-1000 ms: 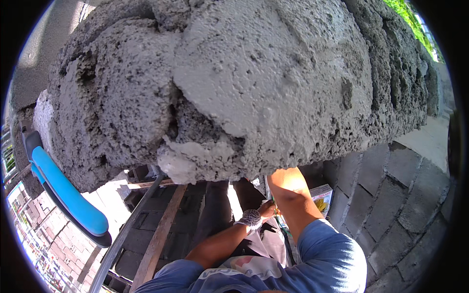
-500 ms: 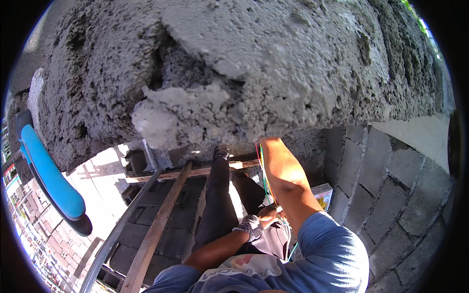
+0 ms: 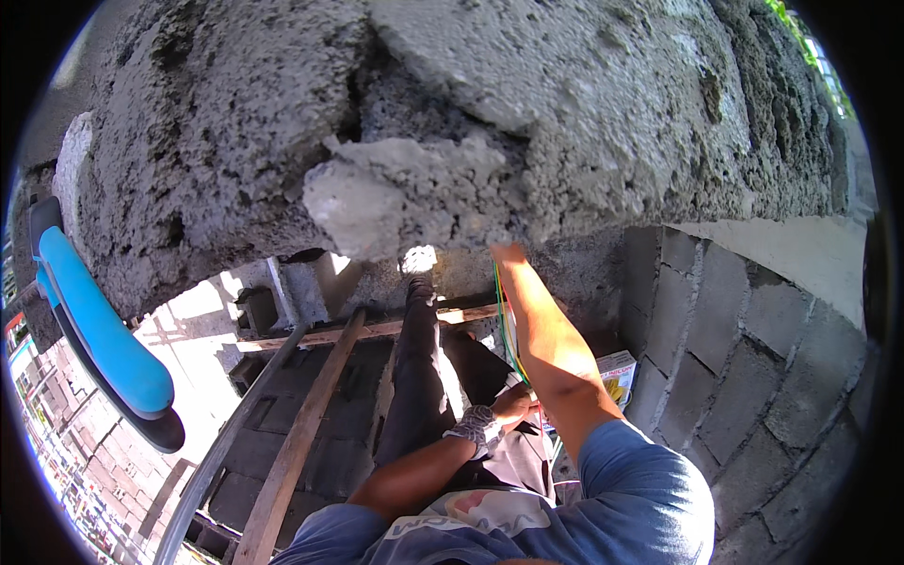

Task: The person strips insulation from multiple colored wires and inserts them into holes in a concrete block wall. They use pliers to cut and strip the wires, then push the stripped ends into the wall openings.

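Observation:
My left hand [image 3: 513, 403] is low in front of my body, its fingers closed round thin coloured wires [image 3: 509, 344], green, yellow and red. A patterned grey band or rolled glove [image 3: 478, 429] wraps its wrist. The wires run up beside my right forearm [image 3: 534, 320]. That arm reaches upward behind a rough, mortar-covered concrete ledge [image 3: 603, 141], which hides my right hand entirely. A broken lump of mortar [image 3: 377, 202] juts from the ledge's lower edge.
A tool's blue-and-black handle [image 3: 104, 325] sticks out at the ledge's left. Below are wooden planks [image 3: 306, 428], a metal pole [image 3: 226, 433] and dark blocks. A block wall [image 3: 725, 367] rises on the right, with a printed box [image 3: 617, 370] near its foot.
The view has shifted slightly, so the ledge's broken lump sits further right and higher. My left hand has risen a little on the wires; my right arm still reaches behind the ledge.

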`<state>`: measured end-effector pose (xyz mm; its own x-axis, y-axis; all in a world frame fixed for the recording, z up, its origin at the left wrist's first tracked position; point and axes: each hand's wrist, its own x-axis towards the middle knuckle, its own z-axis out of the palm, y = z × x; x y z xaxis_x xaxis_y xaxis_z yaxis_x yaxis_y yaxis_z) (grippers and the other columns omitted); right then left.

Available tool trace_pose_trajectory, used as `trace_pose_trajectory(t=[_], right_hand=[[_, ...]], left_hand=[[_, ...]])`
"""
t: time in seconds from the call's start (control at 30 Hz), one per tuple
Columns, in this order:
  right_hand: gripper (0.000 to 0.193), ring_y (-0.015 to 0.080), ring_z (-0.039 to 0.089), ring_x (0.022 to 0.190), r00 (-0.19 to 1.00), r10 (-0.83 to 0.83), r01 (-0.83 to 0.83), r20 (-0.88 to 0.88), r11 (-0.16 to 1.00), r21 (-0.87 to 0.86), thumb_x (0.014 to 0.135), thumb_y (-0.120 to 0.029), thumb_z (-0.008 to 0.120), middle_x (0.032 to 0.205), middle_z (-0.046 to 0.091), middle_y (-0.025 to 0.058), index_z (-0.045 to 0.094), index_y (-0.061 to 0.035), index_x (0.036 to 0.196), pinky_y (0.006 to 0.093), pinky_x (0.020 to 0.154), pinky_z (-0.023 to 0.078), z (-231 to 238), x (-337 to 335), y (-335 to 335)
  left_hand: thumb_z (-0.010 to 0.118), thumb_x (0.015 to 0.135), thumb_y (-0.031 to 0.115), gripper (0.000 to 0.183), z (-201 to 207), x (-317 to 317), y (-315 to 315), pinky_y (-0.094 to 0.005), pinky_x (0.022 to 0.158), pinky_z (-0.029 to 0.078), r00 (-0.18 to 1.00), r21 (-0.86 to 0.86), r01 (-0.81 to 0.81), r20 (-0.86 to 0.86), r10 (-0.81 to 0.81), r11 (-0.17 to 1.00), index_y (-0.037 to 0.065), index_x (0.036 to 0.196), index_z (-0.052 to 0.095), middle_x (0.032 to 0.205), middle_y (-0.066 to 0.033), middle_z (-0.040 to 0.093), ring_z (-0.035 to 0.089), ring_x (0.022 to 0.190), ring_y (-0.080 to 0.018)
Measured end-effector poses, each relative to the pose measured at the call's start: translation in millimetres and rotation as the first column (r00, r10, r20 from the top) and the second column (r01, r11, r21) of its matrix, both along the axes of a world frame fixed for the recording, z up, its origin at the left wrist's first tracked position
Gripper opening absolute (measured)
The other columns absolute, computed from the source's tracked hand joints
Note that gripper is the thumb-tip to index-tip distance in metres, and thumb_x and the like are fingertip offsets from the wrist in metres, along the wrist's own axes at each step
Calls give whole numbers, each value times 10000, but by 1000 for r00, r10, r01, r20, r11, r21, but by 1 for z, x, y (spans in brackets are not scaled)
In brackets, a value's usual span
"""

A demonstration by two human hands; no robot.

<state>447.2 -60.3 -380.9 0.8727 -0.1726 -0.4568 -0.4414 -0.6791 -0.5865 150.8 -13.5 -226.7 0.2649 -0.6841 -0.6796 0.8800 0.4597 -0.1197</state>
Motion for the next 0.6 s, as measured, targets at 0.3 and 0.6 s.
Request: trace_pose_trajectory(t=[0.3, 0.6], right_hand=[[289, 481, 675, 994, 957, -127, 96, 260, 987, 126, 999, -255, 541, 1034, 710, 271, 708, -101, 1179, 517, 811, 554, 8, 47, 29], [402, 384, 713, 970, 989, -145, 149, -39, 980, 132, 976, -222, 549, 1039, 705, 229, 656, -140, 1355, 447, 814, 549, 39, -7, 7]], left_hand=[[648, 999, 86, 330, 8, -1, -8, -363, 877, 541, 921, 114, 292, 236, -311, 950, -8, 1311, 591, 1224, -123, 669, 647, 1068, -208], [635, 1001, 107, 393, 10, -26, 16, -386, 938, 513, 947, -27, 198, 264, -184, 980, 11, 1366, 528, 1269, -121, 632, 612, 1145, -232]])
